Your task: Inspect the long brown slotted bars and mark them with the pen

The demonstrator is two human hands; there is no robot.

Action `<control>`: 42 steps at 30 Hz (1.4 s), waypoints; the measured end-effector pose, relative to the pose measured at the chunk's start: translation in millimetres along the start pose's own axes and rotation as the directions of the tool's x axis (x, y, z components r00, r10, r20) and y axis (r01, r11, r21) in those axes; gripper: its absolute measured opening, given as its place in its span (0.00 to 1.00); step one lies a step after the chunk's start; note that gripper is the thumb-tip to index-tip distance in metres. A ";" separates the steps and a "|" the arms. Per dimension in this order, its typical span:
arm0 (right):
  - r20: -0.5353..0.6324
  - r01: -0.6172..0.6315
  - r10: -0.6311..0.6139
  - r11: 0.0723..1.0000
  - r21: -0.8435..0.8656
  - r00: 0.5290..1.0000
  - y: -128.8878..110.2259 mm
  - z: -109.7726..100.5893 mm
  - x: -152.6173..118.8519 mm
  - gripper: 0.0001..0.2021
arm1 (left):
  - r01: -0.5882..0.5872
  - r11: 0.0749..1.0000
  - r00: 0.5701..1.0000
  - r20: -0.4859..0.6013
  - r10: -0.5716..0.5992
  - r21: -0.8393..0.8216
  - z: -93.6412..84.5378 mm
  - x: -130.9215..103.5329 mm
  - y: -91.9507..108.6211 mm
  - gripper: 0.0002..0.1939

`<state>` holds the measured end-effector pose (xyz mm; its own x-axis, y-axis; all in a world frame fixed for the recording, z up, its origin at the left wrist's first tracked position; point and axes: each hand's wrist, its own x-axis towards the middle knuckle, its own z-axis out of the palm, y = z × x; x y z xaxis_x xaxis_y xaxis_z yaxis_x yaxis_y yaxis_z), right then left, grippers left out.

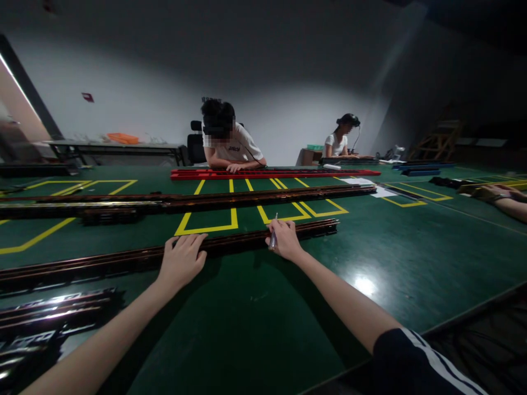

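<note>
Rail (239, 241): long, dark, copper-streaked; inside surface (247, 329) near edge
Left hand (183, 260): spread on rail
Right hand (285, 238): pinching slim tool (272, 241)

The long, thin metal rail bundle (234, 241) at seven o'clock is near-black with coppery-brown lines. The slim pen-like tool (273, 241) at six is silvery grey. The broad flat tabletop (255, 318) is deep green, patterned with yellow rectangular outlines (209, 229). A long straight bar (280, 174) at twelve is bright red; a shallow bin (122, 139) at ten, orange. At four, the navy fabric sleeve (395, 351) bears white stripes.
</note>
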<state>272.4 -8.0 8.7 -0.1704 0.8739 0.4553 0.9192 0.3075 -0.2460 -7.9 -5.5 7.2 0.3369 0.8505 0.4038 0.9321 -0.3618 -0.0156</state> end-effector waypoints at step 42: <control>-0.187 -0.179 0.194 0.979 0.094 0.963 25.4 4.5 -10.4 0.08 | 0.013 0.999 1.000 -0.002 -0.013 -0.039 -1.2 -1.0 3.4 0.24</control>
<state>295.9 -7.6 -6.2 0.0806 0.8311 0.5503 0.8975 0.1797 -0.4028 -5.2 -8.0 7.8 0.3244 0.8546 0.4056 0.9305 -0.3653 0.0254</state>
